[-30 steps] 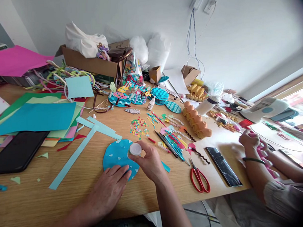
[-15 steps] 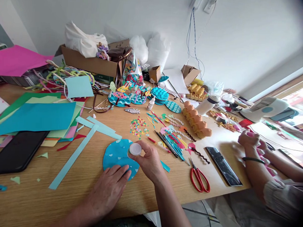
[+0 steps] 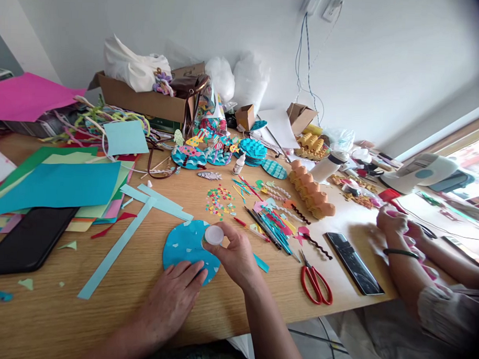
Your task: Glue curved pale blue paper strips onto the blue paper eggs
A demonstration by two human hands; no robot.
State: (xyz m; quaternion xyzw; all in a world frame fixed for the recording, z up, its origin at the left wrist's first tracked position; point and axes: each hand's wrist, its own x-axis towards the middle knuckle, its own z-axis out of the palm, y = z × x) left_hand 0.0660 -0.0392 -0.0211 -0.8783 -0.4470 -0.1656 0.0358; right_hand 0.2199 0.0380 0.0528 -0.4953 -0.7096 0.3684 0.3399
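A round blue paper disc [image 3: 184, 245] with small pale scraps on it lies on the table in front of me. My left hand [image 3: 174, 297] rests on its lower edge, fingers stretched out flat. At the disc's right side, my right hand [image 3: 233, 250] is closed around a glue stick [image 3: 214, 235], a white tube seen end-on from above. Its lower end is hidden from me. Pale blue paper strips [image 3: 119, 248] lie to the left. Small coloured paper bits [image 3: 220, 200] are scattered just beyond the disc.
Red-handled scissors [image 3: 316, 284] and a phone [image 3: 354, 262] lie to the right, near a co-worker's hands [image 3: 395, 221]. Pens [image 3: 267, 230] and an egg-carton strip [image 3: 312, 190] sit beyond. Coloured sheets [image 3: 58, 186] cover a dark phone [image 3: 25, 240] at left. A glue bottle [image 3: 239, 164] stands behind.
Both my hands and the disc stay in nearly the same place. The whole view has shifted very slightly.
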